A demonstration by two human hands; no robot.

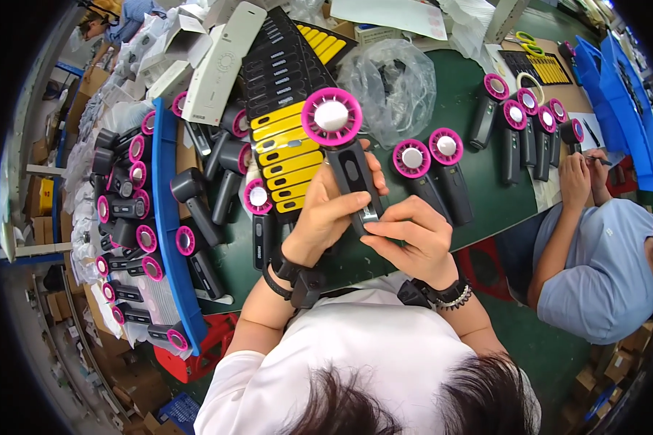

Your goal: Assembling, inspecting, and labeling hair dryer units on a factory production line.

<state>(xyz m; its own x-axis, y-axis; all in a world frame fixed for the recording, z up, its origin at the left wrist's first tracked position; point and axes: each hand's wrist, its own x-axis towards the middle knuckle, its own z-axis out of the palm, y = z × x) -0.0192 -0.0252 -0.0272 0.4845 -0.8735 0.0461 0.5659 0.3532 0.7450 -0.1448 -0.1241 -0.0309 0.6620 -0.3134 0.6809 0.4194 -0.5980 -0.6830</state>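
My left hand (325,210) is wrapped round the handle of a dark grey, hair-dryer-shaped device (350,168). Its round head has a bright pink ring and a silvery centre, and points up toward me. My right hand (416,235) is pinched at the handle's lower end, beside a small silvery patch (368,215); whatever its fingertips hold is too small to make out. Under the held device lies a sheet of yellow and black strips (279,130). Two similar devices (442,185) lie to the right of my hands, and another (260,235) lies just left of my left wrist.
A blue divider (173,239) at left has many similar devices on both sides. White boxes (223,65) and a clear plastic bag (392,87) lie at the back. On the right, a person in a light blue shirt (598,268) works beside more devices and blue bins (620,109).
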